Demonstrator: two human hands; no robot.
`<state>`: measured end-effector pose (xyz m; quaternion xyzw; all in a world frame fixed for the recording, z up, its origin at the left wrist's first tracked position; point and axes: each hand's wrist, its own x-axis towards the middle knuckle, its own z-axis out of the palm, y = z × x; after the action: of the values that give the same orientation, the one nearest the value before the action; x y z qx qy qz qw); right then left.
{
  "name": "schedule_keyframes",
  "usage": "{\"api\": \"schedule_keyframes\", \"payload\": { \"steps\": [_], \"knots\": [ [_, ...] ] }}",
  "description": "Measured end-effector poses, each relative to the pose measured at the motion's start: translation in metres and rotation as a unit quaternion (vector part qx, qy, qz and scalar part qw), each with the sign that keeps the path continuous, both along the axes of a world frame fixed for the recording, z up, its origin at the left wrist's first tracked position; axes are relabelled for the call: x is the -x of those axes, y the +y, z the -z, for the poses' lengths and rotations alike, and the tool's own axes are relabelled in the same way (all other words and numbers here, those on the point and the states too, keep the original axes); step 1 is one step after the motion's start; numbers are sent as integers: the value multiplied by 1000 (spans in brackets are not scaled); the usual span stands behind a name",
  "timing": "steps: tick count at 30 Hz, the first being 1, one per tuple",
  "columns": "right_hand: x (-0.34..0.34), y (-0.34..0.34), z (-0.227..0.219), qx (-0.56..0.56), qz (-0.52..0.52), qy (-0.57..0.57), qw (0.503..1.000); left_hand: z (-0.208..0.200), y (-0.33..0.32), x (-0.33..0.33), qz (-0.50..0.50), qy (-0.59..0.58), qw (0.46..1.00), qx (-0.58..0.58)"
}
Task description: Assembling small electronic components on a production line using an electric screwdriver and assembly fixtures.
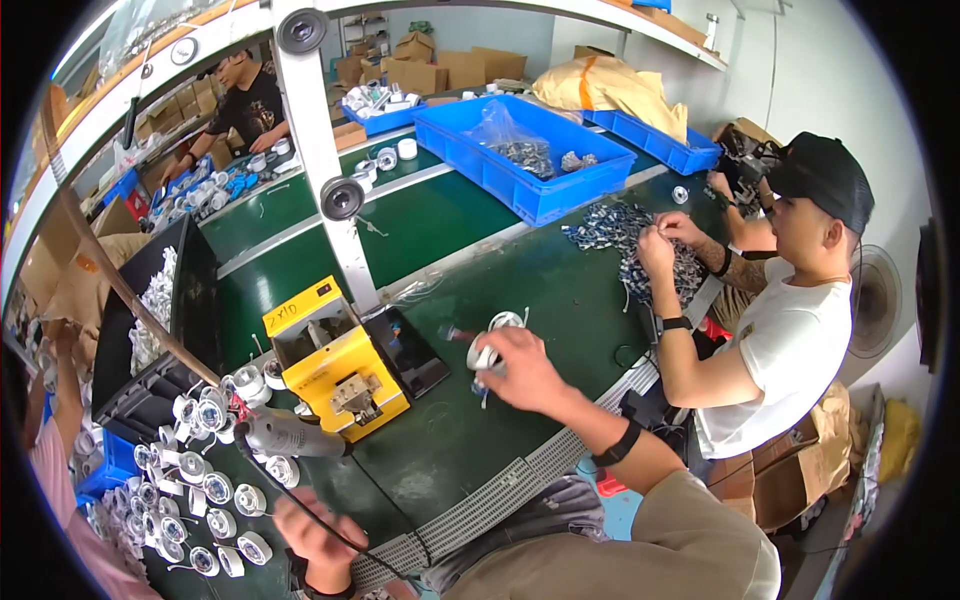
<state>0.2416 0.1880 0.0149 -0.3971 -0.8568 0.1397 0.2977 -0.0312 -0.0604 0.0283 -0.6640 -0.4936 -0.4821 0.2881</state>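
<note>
My right hand (528,370) is closed round a white round lamp-like housing (490,345), above the green work surface. Thin dark wires show below and to the left of the housing. Near the front edge, my left hand (318,535) is smeared by motion, and a black cord (300,500) passes across it; whether its fingers hold anything is unclear. A grey cylindrical tool (290,435) hangs just beyond that hand. Several white round housings (218,487) with wires lie to its left. Between and beyond my hands stands a yellow machine (345,380).
A dark flat device (408,350) sits beside the machine. Black bins (200,290) hold white parts at left. A white post (335,150) rises behind the machine. A blue tray (540,195) stands farther back. At right, a co-worker (780,320) handles a pile of wired parts (625,235).
</note>
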Motion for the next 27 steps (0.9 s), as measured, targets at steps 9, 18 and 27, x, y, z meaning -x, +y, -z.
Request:
{"api": "schedule_keyframes", "payload": {
  "steps": [9,18,27],
  "knots": [
    [14,-41,-14,-54,-62,-54,995,-11,41,-43,151,-20,962,228],
    [48,-42,-16,-34,-75,-170,982,-5,51,-62,147,-101,920,349],
    [56,-77,-36,-141,-218,94,961,16,58,-55,268,-523,724,361]
  ]
}}
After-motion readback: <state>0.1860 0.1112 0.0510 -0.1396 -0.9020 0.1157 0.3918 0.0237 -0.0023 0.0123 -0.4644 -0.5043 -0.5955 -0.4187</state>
